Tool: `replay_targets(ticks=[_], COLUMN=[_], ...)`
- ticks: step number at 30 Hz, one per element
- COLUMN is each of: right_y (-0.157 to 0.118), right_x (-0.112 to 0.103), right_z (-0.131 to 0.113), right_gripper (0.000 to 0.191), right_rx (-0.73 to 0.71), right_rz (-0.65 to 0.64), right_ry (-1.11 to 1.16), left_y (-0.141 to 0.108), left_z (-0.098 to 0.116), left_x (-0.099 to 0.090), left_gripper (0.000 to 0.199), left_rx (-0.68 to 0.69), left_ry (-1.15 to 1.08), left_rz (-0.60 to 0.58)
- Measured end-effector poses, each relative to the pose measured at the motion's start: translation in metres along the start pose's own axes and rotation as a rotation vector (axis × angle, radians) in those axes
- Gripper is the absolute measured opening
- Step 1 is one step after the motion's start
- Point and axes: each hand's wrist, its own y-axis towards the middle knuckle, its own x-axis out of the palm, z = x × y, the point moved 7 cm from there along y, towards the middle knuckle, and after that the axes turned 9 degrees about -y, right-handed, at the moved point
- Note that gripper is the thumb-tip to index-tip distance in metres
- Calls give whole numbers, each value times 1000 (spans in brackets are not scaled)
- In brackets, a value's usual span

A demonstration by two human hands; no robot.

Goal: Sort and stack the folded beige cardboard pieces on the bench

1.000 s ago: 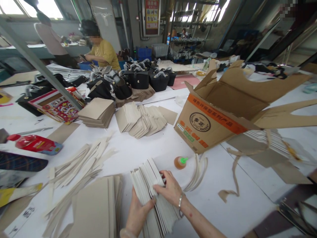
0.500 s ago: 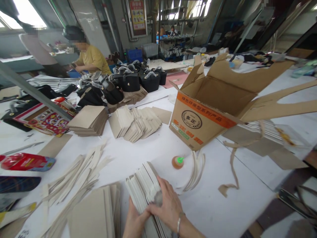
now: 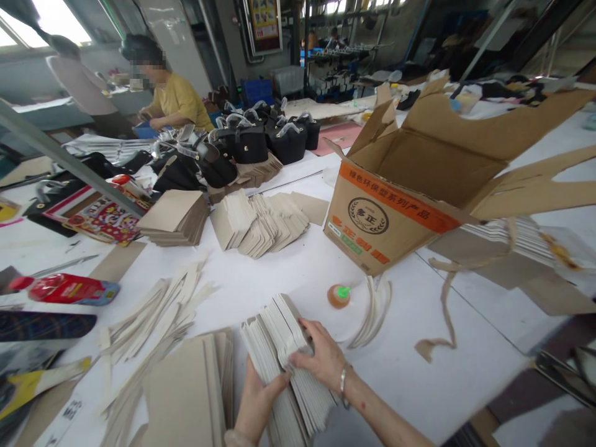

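Note:
Two rows of off-white card pieces [image 3: 274, 338] stand on edge, packed tightly side by side, in front of me. My left hand [image 3: 258, 394] grips the left row from its outer side, thumb across the top. Around the far part of the right row, my right hand [image 3: 323, 354] is closed, its thumb near the gap between the rows. The fingertips on the outer sides are partly hidden. Left of my left hand lies a stack of larger grey-beige boards [image 3: 184, 391]. A small round bottle with a green nozzle [image 3: 338, 296] stands beyond my right hand.
An open cardboard box [image 3: 372, 217] stands at the right. Pale strips [image 3: 149, 316] lie at the left near a red bottle [image 3: 69, 288]. Board stacks [image 3: 174, 217], fanned card pieces [image 3: 261, 223] and black handbags [image 3: 244, 143] sit farther back. A co-worker in yellow [image 3: 179, 102] sits beyond.
My view has shifted slightly, so the scene sits a little to the right. Both hands stay on the card rows; my right hand's fingers have shifted a little.

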Motion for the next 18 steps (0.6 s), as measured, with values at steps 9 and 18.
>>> replay_targets(ticks=[9,18], right_y=[-4,-8], right_x=[-13,-24], right_z=[20,37], right_gripper=[62,60], right_rx=[-65,-69], right_rz=[-15,36], right_ry=[73,19], left_y=[-2,1], left_z=[7,-2], left_x=[-2,-5], left_gripper=[70,76], left_rx=[19,-18], left_ry=[-5,22], left_rz=[79,98])
